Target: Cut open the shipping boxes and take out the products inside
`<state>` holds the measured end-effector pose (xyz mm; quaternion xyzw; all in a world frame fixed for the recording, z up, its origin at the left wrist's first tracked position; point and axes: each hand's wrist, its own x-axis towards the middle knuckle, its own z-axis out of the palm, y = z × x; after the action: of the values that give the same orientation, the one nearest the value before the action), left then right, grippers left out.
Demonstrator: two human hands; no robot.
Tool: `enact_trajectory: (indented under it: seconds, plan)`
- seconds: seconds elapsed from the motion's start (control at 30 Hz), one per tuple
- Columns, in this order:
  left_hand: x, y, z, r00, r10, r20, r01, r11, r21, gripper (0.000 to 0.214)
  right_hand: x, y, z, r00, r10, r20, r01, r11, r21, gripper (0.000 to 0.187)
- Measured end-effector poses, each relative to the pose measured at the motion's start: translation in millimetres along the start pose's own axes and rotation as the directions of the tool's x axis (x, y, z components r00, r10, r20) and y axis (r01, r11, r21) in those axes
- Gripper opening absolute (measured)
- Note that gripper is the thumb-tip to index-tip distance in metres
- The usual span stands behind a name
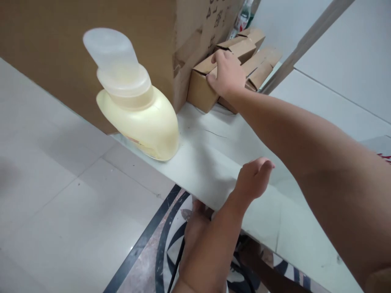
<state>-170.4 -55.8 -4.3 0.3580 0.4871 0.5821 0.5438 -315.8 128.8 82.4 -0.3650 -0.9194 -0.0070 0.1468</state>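
My right hand (227, 73) reaches to the back of the white tabletop (201, 146). Its fingers curl over the top of a small brown cardboard box (201, 91), thumb on the near side. My left hand (255, 179) is curled closed above the tabletop, nearer to me, and nothing shows in it. To the left of both hands, a bottle of pale yellow liquid (149, 122) with a tall translucent cap stands at the table's edge.
Several more small cardboard boxes (262, 67) lie behind my right hand. A large cardboard carton (131, 24) stands at the back left, with a clear bottle (243, 18) behind it. White panels (345, 77) rise on the right. Tiled floor (76, 215) lies below the edge.
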Motion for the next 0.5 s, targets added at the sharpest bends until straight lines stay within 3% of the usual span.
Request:
enact_trajectory:
  seconds: [0.23,0.4,0.5]
  plan:
    - [-4,8,-16.1,0.996,-0.031,-0.080,0.025,0.997,-0.071,0.031,19,4,1,0.997,-0.074,0.019,0.075,0.995,-0.059,0.040]
    - [-7,4,-15.1,0.994,-0.033,-0.103,0.021,0.993,-0.114,0.028,15,7,-8,0.992,-0.118,0.039,0.124,0.956,-0.267,0.028]
    - [-6,-2,-14.3,0.987,-0.018,-0.161,-0.007,0.988,-0.153,0.025,20,6,-6,0.995,-0.087,0.042,0.095,0.946,-0.310,0.019]
